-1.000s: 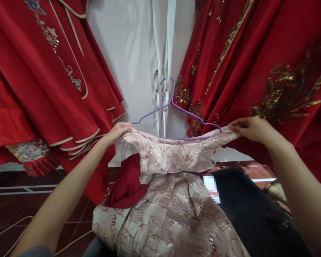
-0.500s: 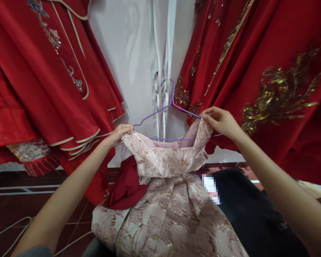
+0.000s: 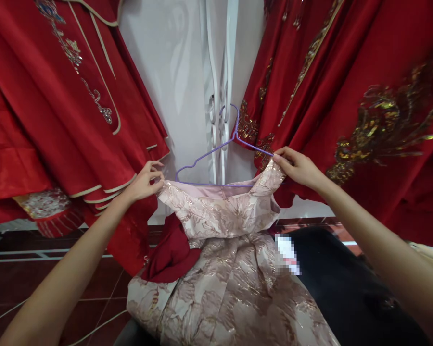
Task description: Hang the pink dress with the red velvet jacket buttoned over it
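A pink-and-gold brocade dress [image 3: 231, 216] with wide shoulder straps lies tilted in front of me, its skirt spread toward me. My left hand [image 3: 146, 181] pinches the outer edge of the left strap, with some fingers curled above it. The left end of a purple hanger [image 3: 216, 147] sits bare beside that strap, outside the cloth. On the other side, my right hand [image 3: 296, 166] is closed on the right strap, close against the hanger's arm. The hanger's right tip is hidden by the strap and hand. A dark red cloth [image 3: 173, 254] lies against the dress's left side.
Red embroidered garments hang on the left [image 3: 94, 96] and right [image 3: 324, 81]. Between them stand pale cabinet doors [image 3: 173, 86] with long handles. A black seat-like surface [image 3: 332, 269] is under the dress at right, with a blurred white tag [image 3: 287, 253] nearby. A cable [image 3: 101, 327] crosses the tiled floor.
The left strap has come off the hanger's left end, drawn outward and slightly down by my left hand, whose upper fingers have lifted. My right hand keeps its hold at nearly the same place.
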Action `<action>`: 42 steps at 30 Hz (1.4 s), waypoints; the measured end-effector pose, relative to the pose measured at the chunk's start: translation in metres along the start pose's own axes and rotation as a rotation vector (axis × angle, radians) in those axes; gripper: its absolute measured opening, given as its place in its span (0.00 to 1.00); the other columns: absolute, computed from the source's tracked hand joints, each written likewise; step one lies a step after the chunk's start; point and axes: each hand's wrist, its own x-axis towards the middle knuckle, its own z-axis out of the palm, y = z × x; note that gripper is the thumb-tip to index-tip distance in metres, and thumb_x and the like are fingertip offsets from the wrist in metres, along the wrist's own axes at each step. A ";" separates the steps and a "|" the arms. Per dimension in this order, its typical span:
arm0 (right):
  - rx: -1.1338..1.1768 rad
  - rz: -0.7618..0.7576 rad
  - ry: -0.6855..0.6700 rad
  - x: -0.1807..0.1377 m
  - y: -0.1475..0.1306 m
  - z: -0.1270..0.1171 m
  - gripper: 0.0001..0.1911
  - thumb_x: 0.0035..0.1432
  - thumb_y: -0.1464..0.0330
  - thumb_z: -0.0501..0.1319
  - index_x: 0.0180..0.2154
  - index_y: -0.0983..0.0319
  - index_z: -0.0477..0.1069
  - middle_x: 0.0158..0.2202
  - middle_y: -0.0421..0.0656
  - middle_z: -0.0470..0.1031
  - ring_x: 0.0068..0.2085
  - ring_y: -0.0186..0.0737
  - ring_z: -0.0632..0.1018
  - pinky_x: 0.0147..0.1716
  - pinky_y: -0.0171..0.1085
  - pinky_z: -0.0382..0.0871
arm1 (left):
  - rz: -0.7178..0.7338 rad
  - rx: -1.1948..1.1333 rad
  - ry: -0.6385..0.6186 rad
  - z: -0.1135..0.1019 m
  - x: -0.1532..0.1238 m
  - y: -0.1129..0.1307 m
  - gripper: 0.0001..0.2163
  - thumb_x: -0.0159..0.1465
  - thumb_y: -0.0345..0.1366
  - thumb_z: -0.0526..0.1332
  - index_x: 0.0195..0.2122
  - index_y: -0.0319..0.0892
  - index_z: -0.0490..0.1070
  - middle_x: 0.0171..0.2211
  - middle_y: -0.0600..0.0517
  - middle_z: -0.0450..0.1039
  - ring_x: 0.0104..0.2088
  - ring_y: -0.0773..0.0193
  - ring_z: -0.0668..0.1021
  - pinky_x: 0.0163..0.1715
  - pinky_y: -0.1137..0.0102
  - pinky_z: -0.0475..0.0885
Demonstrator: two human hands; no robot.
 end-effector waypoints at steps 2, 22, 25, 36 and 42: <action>-0.010 0.008 0.021 -0.001 -0.003 0.001 0.16 0.60 0.53 0.53 0.39 0.58 0.70 0.33 0.42 0.76 0.34 0.43 0.76 0.35 0.40 0.69 | 0.026 0.138 -0.021 0.000 0.000 0.002 0.10 0.58 0.41 0.56 0.29 0.41 0.72 0.55 0.45 0.58 0.51 0.54 0.69 0.54 0.53 0.63; -0.044 0.053 0.030 -0.011 -0.005 -0.003 0.15 0.61 0.55 0.53 0.41 0.57 0.70 0.36 0.43 0.77 0.37 0.45 0.77 0.37 0.41 0.69 | 0.220 0.316 -0.006 -0.002 0.013 0.027 0.08 0.53 0.38 0.57 0.22 0.44 0.74 0.61 0.52 0.61 0.59 0.46 0.62 0.62 0.41 0.30; -0.035 0.048 0.042 -0.010 -0.005 -0.003 0.15 0.61 0.55 0.53 0.41 0.57 0.70 0.35 0.43 0.78 0.36 0.45 0.77 0.37 0.40 0.69 | 0.231 0.354 0.027 -0.004 0.008 0.025 0.08 0.53 0.38 0.56 0.23 0.43 0.73 0.60 0.51 0.61 0.58 0.47 0.63 0.62 0.42 0.31; -0.003 0.035 0.007 -0.017 -0.010 0.003 0.16 0.61 0.54 0.53 0.40 0.56 0.69 0.33 0.42 0.76 0.34 0.43 0.76 0.35 0.40 0.69 | 0.281 0.200 0.092 0.000 0.047 0.091 0.07 0.57 0.34 0.54 0.35 0.42 0.68 0.61 0.46 0.58 0.56 0.50 0.66 0.60 0.50 0.55; 0.018 0.078 0.083 -0.014 -0.012 0.009 0.15 0.61 0.54 0.52 0.40 0.57 0.69 0.34 0.42 0.76 0.33 0.43 0.76 0.35 0.40 0.69 | 0.078 0.000 0.016 0.007 0.051 0.085 0.20 0.62 0.39 0.55 0.55 0.42 0.59 0.45 0.46 0.72 0.41 0.58 0.76 0.43 0.65 0.69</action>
